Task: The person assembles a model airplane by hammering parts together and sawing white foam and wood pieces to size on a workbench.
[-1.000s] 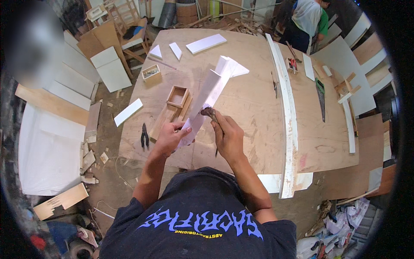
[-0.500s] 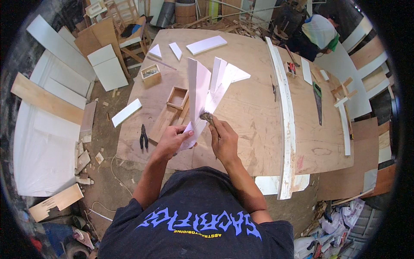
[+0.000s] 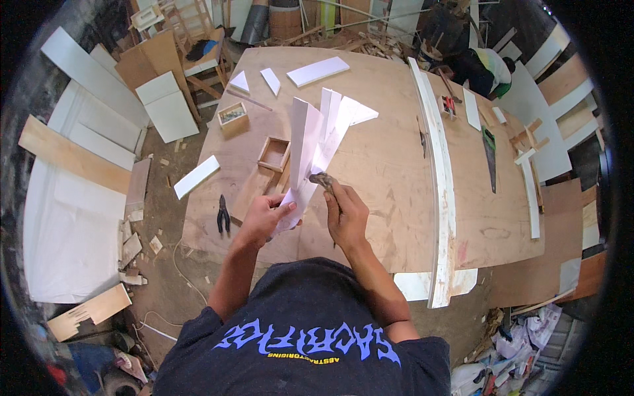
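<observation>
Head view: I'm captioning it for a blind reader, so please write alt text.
A person's left hand holds white panel strips upright over a plywood table, while the right hand presses a brush against them. Pliers lie nearby.

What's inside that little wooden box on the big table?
The little wooden box looks empty, showing only its bare wooden bottom. White strips held by the left hand cover its right edge.

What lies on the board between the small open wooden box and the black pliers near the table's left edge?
In the head view, a flat brownish wood offcut lies between the open wooden box and the pliers; otherwise bare plywood tabletop.
</observation>
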The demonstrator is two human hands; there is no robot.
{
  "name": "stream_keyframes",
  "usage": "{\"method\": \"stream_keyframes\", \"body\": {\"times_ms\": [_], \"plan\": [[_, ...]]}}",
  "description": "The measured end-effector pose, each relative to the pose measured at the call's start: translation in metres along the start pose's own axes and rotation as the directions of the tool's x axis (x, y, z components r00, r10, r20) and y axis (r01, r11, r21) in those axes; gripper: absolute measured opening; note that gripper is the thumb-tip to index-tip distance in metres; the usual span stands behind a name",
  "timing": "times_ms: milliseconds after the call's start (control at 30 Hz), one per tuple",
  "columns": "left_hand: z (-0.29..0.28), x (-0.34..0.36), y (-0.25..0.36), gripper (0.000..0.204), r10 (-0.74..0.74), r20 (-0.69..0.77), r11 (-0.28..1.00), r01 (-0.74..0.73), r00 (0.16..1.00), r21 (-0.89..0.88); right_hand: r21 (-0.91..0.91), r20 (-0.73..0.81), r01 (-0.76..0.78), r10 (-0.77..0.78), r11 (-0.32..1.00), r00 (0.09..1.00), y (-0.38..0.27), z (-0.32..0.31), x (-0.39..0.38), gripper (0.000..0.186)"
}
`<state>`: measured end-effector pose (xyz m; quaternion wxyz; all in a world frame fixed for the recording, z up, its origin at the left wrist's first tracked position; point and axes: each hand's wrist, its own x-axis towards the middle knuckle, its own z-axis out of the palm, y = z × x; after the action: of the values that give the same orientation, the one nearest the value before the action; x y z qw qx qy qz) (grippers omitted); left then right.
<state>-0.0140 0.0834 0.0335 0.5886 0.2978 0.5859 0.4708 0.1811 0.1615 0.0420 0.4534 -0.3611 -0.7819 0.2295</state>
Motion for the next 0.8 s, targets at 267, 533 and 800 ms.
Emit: {"method": "stream_keyframes", "body": {"times_ms": [267,533,800], "plan": [[0.004,0.002,0.002,0.028,0.006,-0.048,1.000,-0.007,0.999,-0.023,-0.004,0.056,-0.032,0.032,0.999,0.998,0.004,0.002,-0.002,0.031],[0.008,-0.001,0.009,0.030,0.015,-0.058,1.000,-0.014,0.998,0.005,0.014,0.062,-0.074,0.073,0.997,0.995,0.003,0.000,-0.003,0.032],[0.005,-0.011,0.001,0.033,-0.002,-0.045,0.999,0.004,0.999,0.048,0.109,0.044,-0.007,0.002,0.994,0.999,-0.002,-0.002,-0.004,0.031]]}}
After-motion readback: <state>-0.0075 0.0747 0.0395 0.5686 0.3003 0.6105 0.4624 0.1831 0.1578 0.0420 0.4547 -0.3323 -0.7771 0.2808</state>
